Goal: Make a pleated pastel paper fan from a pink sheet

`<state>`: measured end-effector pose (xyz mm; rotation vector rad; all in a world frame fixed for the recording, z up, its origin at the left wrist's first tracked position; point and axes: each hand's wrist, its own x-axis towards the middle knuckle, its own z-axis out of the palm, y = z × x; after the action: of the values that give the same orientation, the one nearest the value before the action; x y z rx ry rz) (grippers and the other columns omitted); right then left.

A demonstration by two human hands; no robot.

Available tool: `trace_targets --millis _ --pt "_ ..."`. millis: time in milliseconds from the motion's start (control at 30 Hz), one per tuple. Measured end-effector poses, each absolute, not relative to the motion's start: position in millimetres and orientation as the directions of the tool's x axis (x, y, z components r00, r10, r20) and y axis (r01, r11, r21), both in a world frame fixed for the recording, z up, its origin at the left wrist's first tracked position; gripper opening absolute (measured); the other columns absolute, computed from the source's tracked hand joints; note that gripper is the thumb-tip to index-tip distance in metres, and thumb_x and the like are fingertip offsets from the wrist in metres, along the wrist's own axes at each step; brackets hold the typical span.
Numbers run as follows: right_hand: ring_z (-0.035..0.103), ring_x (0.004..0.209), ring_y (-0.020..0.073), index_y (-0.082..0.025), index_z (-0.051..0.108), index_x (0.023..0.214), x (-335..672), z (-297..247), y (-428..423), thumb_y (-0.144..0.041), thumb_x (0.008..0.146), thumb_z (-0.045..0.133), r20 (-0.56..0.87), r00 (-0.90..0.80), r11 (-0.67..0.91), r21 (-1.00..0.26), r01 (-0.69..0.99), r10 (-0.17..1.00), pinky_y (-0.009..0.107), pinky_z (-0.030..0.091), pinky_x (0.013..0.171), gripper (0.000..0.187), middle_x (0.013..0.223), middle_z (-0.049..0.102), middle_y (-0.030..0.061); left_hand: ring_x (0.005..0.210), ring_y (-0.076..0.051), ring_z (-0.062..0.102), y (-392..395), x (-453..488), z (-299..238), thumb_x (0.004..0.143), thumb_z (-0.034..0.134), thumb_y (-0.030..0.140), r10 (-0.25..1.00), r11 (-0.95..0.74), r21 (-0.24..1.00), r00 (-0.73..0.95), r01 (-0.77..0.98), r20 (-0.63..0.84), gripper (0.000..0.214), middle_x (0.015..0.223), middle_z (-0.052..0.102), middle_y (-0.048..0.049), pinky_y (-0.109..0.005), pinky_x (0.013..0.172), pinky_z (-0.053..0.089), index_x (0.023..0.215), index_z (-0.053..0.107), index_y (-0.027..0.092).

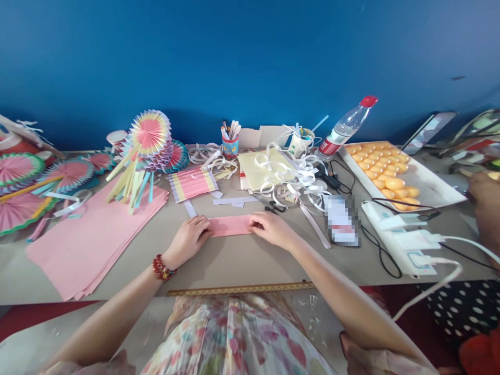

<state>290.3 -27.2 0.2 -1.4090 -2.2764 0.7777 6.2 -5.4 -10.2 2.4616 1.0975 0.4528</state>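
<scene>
A folded pink paper strip (231,225) lies crosswise on the table in front of me. My left hand (188,240) is closed at its left end, thumb and fingers on the edge, with a red bead bracelet on the wrist. At the right end, my right hand (272,230) pinches the paper between thumb and curled fingers. Just beyond the strip is a pleated pink, yellow and lilac paper (193,183), with narrow pale paper strips (234,201) beside it. A stack of pink sheets (94,237) lies to the left of my left hand.
Pleated paper rosettes (150,133) stand at the left. Curled white ribbon (273,179), a pen cup (230,145) and a bottle (346,130) are at the back. Rightward are a phone (341,221), a power strip (400,242), a tray of orange pieces (441,190) and another person's hand (484,200).
</scene>
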Motion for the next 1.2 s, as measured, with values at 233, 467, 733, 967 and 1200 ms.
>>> trace_targets --millis 233,467,733,967,1200 --pt "0.056 0.074 0.0128 -0.019 0.058 0.080 292 -7 -32 -0.020 0.090 0.061 0.088 -0.439 0.405 -0.577 0.709 0.894 0.023 0.039 0.069 0.010 0.087 0.058 0.0012 0.084 -0.020 0.057 -5 5 -10 0.098 0.042 0.034 0.752 -0.616 0.479 0.647 0.625 0.125 0.025 0.084 0.060 -0.0044 -0.032 0.078 0.044 0.081 0.054 0.019" --pt "0.057 0.086 0.0180 -0.019 0.059 0.091 290 -21 -41 -0.024 0.097 0.048 0.205 -0.467 0.509 -0.408 0.758 0.860 0.029 0.044 0.079 0.013 0.094 0.059 0.0058 0.087 -0.020 0.057 -5 3 -17 0.098 0.043 0.032 0.749 -0.626 0.473 0.647 0.620 0.144 0.021 0.089 0.061 -0.0047 -0.034 0.082 0.045 0.088 0.057 0.019" --pt "0.056 0.098 0.0208 -0.023 0.064 0.102 289 -30 -49 -0.019 0.096 0.049 0.233 -0.495 0.538 -0.193 0.821 0.837 0.033 0.043 0.086 0.016 0.102 0.063 0.0059 0.095 -0.021 0.054 -9 1 -22 0.100 0.037 0.023 0.684 -0.721 0.299 0.712 0.625 0.160 0.034 0.105 0.059 -0.0076 -0.035 0.083 0.043 0.129 0.054 0.028" --pt "0.057 0.091 0.0191 -0.023 0.065 0.094 290 -28 -46 -0.018 0.094 0.052 0.247 -0.512 0.556 -0.160 0.816 0.823 0.030 0.043 0.081 0.013 0.098 0.063 0.0053 0.099 -0.022 0.049 -7 3 -17 0.096 0.042 0.014 0.570 -0.821 0.095 0.813 0.563 0.114 0.052 0.115 0.055 -0.0072 -0.036 0.086 0.041 0.142 0.040 0.040" --pt "0.055 0.088 0.0185 -0.022 0.063 0.088 292 -25 -47 -0.015 0.094 0.048 0.245 -0.522 0.569 -0.196 0.798 0.817 0.029 0.043 0.079 0.017 0.096 0.062 0.0053 0.104 -0.022 0.051 -1 1 -10 0.095 0.046 0.016 0.485 -0.874 0.044 0.867 0.483 0.117 0.048 0.127 0.055 -0.0064 -0.039 0.092 0.041 0.138 0.047 0.037"
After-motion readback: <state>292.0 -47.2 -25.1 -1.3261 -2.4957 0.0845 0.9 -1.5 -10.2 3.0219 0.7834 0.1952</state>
